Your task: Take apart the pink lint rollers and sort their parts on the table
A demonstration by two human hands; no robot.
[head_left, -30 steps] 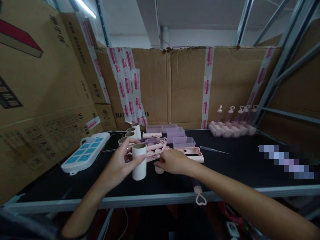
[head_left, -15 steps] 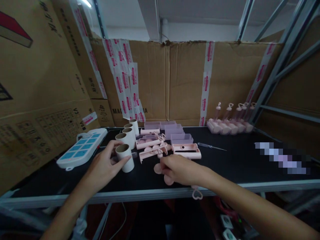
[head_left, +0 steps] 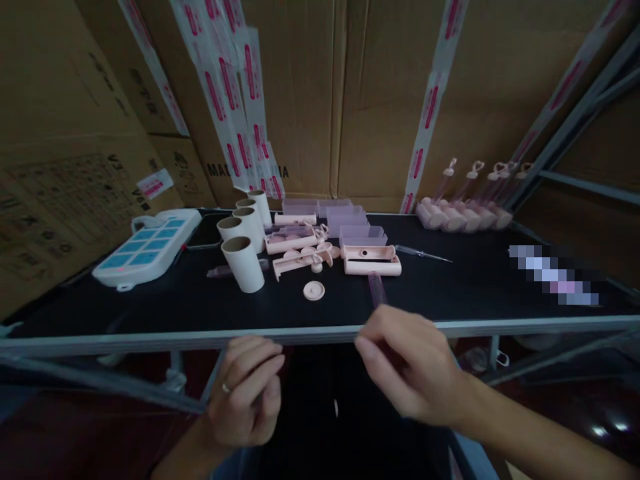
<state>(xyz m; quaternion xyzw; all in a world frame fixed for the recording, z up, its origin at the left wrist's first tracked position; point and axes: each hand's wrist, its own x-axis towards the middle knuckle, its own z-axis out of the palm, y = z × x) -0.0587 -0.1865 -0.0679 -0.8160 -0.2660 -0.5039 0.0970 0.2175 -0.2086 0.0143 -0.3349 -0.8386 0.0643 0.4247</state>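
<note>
Below the table's front edge, my left hand (head_left: 247, 393) is closed, a ring on one finger; whatever its curled fingers hold, if anything, is hidden. My right hand (head_left: 413, 367), also closed, is at the front edge, over the near end of a translucent purple stick (head_left: 377, 289). Its fingertips are turned away, so their contents do not show. A round pink disc (head_left: 314, 291) lies on the black table between the hands, farther back. Behind it are a pink frame with discs (head_left: 303, 260) and a pink open-slotted housing (head_left: 373, 261).
White cardboard tubes (head_left: 243, 265) stand left of centre, beside a white power strip (head_left: 150, 248). Translucent purple trays (head_left: 363, 235) sit behind the pink parts. A screwdriver (head_left: 423, 253) lies to the right. Several pink assemblies with heart-topped sticks (head_left: 465, 215) stand back right, before a cardboard wall (head_left: 380, 100).
My left hand has let go of the front white tube and come back below the table edge. My right hand has drawn back from the pink discs; one disc remains visible there. The view tilts lower.
</note>
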